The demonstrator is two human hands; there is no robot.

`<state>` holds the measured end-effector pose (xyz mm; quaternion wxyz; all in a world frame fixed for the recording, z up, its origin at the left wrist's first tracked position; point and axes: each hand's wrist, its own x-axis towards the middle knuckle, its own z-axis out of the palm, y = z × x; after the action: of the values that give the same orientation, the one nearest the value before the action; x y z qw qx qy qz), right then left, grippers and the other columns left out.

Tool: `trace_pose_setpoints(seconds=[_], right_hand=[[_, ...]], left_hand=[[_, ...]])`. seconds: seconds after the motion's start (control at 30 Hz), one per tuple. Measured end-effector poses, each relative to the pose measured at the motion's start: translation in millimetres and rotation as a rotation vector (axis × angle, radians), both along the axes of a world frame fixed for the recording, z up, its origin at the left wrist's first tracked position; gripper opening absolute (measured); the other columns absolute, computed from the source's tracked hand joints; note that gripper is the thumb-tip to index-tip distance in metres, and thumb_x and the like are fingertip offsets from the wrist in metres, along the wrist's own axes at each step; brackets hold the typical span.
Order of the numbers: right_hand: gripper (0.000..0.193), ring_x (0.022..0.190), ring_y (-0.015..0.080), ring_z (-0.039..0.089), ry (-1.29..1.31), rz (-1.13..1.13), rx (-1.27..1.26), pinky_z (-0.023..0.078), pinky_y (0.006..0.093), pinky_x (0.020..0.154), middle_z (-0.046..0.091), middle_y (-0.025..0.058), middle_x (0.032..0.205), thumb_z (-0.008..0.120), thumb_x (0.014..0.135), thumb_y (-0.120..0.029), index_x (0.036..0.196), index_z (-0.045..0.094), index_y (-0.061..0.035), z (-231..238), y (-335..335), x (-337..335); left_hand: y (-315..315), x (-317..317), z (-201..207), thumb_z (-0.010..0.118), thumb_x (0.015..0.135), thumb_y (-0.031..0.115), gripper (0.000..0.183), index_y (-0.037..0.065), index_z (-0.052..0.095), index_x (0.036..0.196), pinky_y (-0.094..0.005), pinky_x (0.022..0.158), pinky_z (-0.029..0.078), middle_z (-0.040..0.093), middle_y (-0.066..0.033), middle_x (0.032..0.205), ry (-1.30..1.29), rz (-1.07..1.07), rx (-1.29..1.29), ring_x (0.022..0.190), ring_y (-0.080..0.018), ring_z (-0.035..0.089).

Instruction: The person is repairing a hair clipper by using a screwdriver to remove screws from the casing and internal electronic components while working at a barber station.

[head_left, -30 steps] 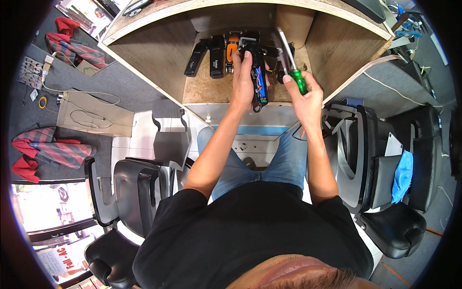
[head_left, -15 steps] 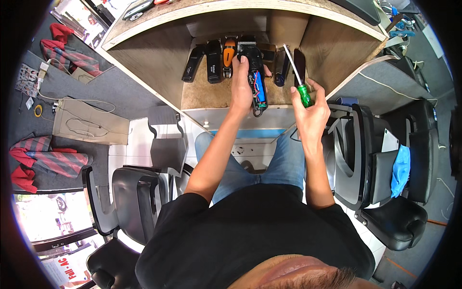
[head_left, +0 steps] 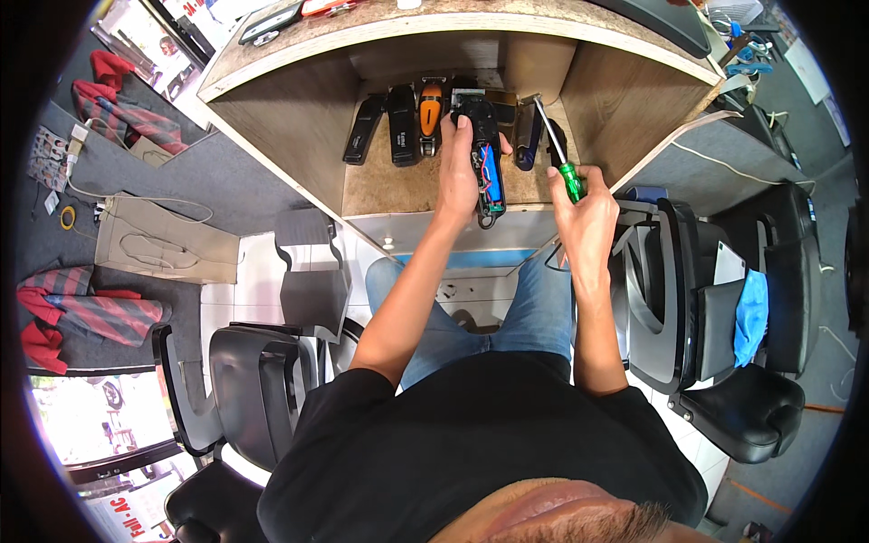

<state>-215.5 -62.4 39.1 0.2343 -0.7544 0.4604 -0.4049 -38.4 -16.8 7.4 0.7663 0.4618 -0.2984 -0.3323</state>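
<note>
- A wooden shelf (head_left: 398,181) sits low in front of a seated person, with black chairs (head_left: 715,299) on the floor on both sides.
- The left hand (head_left: 459,172) is wrapped around an opened hair clipper (head_left: 484,158). The clipper's cover is off, so a blue part and thin wires show inside.
- The clipper lies on the shelf with its long side pointing away from the person. Its far end points to the back of the shelf, and its near end is close to the front edge.
- The right hand (head_left: 584,204) is closed around the green handle of a screwdriver (head_left: 557,149).
- The screwdriver's metal tip points up and away from the right hand, leaning a little toward the clipper.
- The clipper is just to the left of the right hand, near but not touching it. The tip is lifted beside the clipper and not on it.
- More clippers (head_left: 403,127) lie in a row on the far side of the left hand, one of them orange (head_left: 431,113).
- A dark one (head_left: 527,136) lies between the two hands.
</note>
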Motion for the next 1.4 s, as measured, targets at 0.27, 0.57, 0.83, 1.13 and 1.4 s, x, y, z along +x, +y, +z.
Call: trace_pose_setpoints(seconds=[0.27,0.57,0.83,1.13,1.4], right_hand=[[0.036,0.071,0.0432,0.07,0.098,0.01,-0.025,0.053,0.0481,0.066,0.069,0.0246,0.075,0.074,0.1,-0.031,0.099,0.068,0.0044,-3,-8,-1],[0.031,0.059,0.0225,0.058,-0.107,0.043,-0.05,0.049,0.0371,0.059,0.065,0.0128,0.072,0.077,0.099,-0.028,0.101,0.068,0.0021,-8,-2,-6],[0.029,0.062,0.0182,0.06,-0.31,0.29,-0.16,0.05,0.0316,0.06,0.069,0.0104,0.077,0.082,0.095,-0.023,0.105,0.07,0.0012,-9,-20,24],[0.03,0.071,0.0078,0.058,-0.498,0.581,0.044,0.046,0.0241,0.066,0.067,0.0046,0.078,0.068,0.094,-0.002,0.123,0.059,-0.0008,-21,-39,30],[0.022,0.081,0.0083,0.062,-0.436,0.626,0.361,0.048,0.024,0.074,0.072,0.0054,0.091,0.067,0.098,0.0,0.12,0.061,-0.0001,-16,-42,22]], left_hand=[[4,-4,6,0.037,0.114,0.051,0.044,0.009,0.044,0.124,-0.026,0.062,0.047,0.07,-0.0075,0.088,0.014,-0.025,-0.019,0.066,-0.0093,0.057],[-1,-4,5,0.035,0.114,0.053,0.04,0.014,0.044,0.117,-0.0253,0.05,0.051,0.069,-0.0063,0.087,-0.027,-0.024,-0.019,0.056,-0.0088,0.057],[1,-3,5,0.035,0.114,0.053,0.044,0.011,0.047,0.121,-0.0264,0.054,0.05,0.068,-0.0076,0.086,-0.01,-0.009,0.024,0.06,-0.0104,0.058],[9,-5,11,0.035,0.112,0.056,0.052,0.008,0.055,0.114,-0.0264,0.05,0.05,0.068,-0.0072,0.082,-0.001,0.017,0.121,0.056,-0.0112,0.059],[9,-4,7,0.032,0.113,0.057,0.057,0.007,0.059,0.107,-0.0255,0.047,0.048,0.068,-0.0067,0.082,0.022,-0.006,0.105,0.052,-0.01,0.057]])
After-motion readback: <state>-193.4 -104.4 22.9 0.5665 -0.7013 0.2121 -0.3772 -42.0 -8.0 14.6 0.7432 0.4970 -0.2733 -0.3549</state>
